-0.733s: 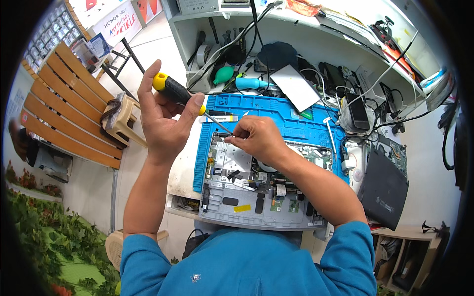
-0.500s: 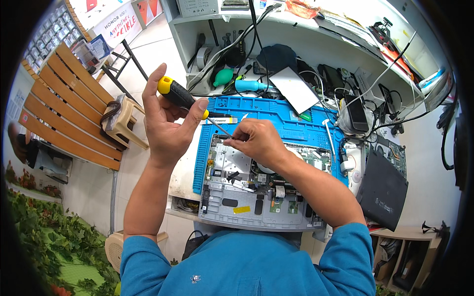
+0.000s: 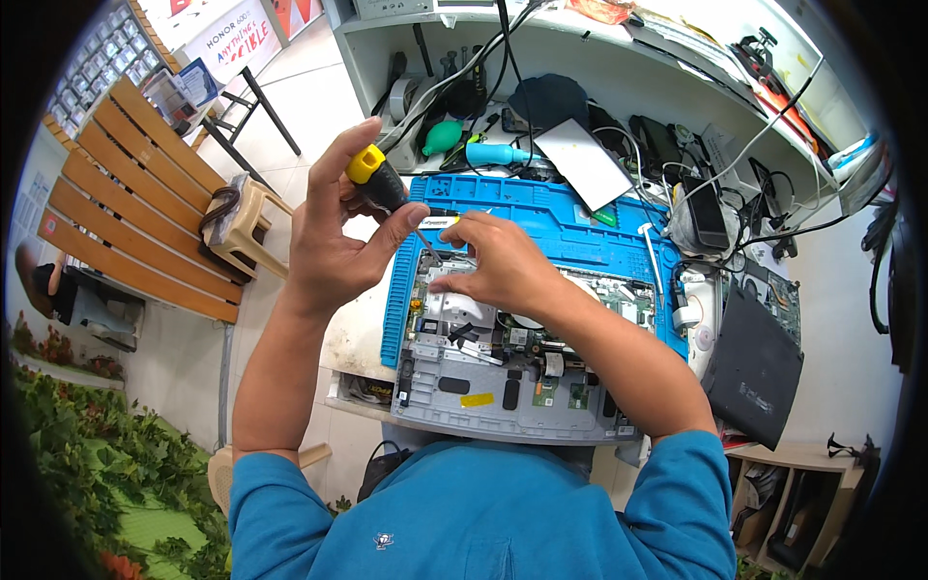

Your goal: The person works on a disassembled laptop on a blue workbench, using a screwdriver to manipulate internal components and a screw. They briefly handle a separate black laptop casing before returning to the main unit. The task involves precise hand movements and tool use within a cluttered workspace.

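My left hand [image 3: 343, 242] is raised at the bench's left side, closed on a screwdriver with a yellow and black handle [image 3: 381, 184], whose shaft slopes down to the upper left corner of an opened laptop base [image 3: 454, 391]. My right hand [image 3: 507, 275] is over that corner beside the shaft, its thumb and fingers apart with nothing visible between them. The grey base shows boards, cables and a yellow sticker; it lies on a blue silicone mat [image 3: 599, 242]. A white pen-like tool lies on the mat at right, and another lies behind my right hand.
A cluttered shelf [image 3: 464, 106] with cables, a green bulb blower and a blue bottle runs behind the mat. A black laptop panel [image 3: 759, 367] leans at right. Wooden slats and a plastic stool [image 3: 237, 232] stand at left; a seated person [image 3: 58, 290] is at the far left.
My left hand and the screwdriver have moved rightward, the handle now more upright. My right hand's fingers, bunched at the screwdriver's tip earlier, have spread apart.
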Available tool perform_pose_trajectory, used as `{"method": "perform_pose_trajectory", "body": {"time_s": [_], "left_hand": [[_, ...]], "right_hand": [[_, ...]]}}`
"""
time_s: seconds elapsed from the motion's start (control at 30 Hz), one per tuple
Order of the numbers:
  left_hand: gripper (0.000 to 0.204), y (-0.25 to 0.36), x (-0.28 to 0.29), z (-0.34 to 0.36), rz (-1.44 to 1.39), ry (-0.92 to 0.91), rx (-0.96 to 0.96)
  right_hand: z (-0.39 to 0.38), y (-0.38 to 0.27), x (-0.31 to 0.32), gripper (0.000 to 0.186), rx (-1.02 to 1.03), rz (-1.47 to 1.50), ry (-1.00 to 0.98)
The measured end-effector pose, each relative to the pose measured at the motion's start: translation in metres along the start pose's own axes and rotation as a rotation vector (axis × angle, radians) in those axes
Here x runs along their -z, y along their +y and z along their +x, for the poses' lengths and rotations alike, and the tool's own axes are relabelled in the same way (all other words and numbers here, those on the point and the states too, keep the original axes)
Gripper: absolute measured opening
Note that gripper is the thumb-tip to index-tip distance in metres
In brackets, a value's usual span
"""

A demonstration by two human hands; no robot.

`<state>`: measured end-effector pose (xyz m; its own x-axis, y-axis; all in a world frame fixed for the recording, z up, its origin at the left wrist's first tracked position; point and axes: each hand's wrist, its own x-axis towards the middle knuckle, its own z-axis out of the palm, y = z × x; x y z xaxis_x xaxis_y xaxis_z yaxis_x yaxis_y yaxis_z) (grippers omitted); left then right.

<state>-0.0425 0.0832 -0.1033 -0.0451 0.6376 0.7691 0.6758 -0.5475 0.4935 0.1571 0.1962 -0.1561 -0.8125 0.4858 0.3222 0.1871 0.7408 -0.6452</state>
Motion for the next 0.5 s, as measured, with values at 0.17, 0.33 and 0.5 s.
{"method": "perform_pose_trajectory", "body": {"time_s": [0.17, 0.33, 0.5], "left_hand": [[0.086, -0.010, 0.002, -0.011, 0.031, -0.025, 0.179], [0.085, -0.027, -0.007, -0.014, 0.043, 0.001, 0.104], [0.084, -0.028, -0.012, -0.015, 0.066, 0.001, 0.123]], "right_hand": [[-0.002, 0.012, 0.004, 0.038, -0.030, -0.271, -0.215], [-0.010, 0.019, 0.004, 0.042, -0.028, -0.338, -0.260], [-0.013, 0.021, 0.013, 0.044, -0.124, -0.275, -0.224]]}}
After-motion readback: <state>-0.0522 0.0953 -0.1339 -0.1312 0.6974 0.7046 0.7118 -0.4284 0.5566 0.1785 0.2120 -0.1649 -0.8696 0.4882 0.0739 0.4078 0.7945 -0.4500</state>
